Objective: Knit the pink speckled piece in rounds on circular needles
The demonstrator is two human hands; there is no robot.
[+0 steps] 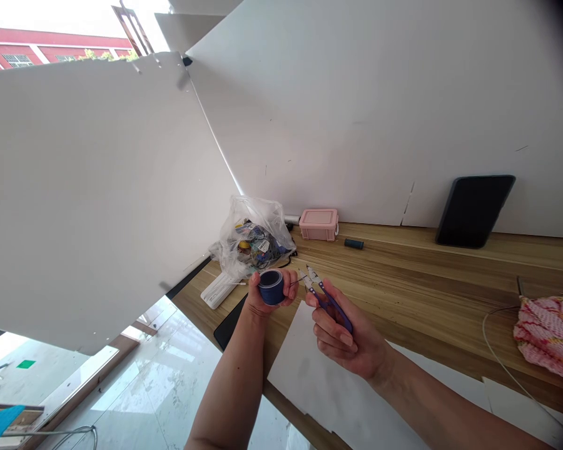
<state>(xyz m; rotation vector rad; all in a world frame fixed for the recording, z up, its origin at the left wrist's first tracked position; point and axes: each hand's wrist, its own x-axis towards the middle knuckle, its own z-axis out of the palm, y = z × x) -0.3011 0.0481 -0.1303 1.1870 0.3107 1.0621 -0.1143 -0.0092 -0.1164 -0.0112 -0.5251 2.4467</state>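
Note:
My left hand point(256, 299) is closed around a round blue spool point(272, 292), its dark hollow end facing up. A short dark strand point(297, 281) runs from the left fingers toward the blades on the right. My right hand point(340, 334) grips a pair of thread snips point(329, 302) with purple handles. Their two metal blades are apart and point up and away from me, close to the strand. Whether the blades touch it I cannot tell. Both hands are above the near side of the wooden table point(385, 275).
Behind my left hand lies a clear plastic bag point(258, 234) of small items, beside a white strip point(220, 290). A pink box point(319, 224), a dark cylinder point(354, 244) and a leaning phone point(473, 209) line the wall. Pink knitting point(548, 334) lies right; white sheets point(309, 375) in front.

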